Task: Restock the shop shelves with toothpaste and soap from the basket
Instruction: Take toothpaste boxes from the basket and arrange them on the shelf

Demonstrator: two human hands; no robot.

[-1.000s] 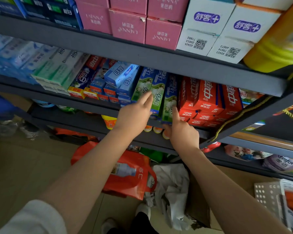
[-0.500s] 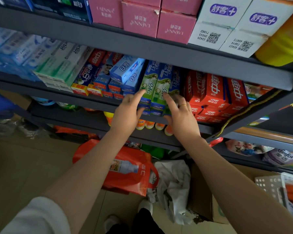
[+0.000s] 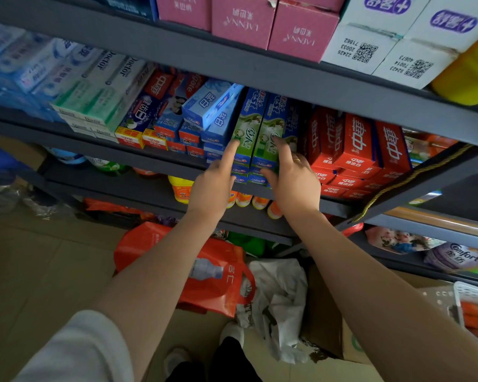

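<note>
Green and blue toothpaste boxes (image 3: 250,125) lie stacked on the middle shelf (image 3: 155,158), between light blue boxes (image 3: 210,106) and red boxes (image 3: 353,142). My left hand (image 3: 213,186) reaches up with the index finger touching the left green box's front end. My right hand (image 3: 293,180), wearing a ring, rests its fingers on the right green box and the front ends below it. Neither hand grips a box. A white plastic basket (image 3: 464,299) with orange packs shows at the lower right edge.
Pink boxes (image 3: 246,20) and white cartons (image 3: 381,42) fill the upper shelf. Bottles (image 3: 180,188) stand on the shelf below. On the floor lie an orange bag (image 3: 213,274), white plastic wrap (image 3: 279,293) and a cardboard box (image 3: 326,326).
Both hands have come together onto the two green boxes' front ends. The left hand moved slightly right, the right hand moved left and up. The view has shifted closer to the shelf.
</note>
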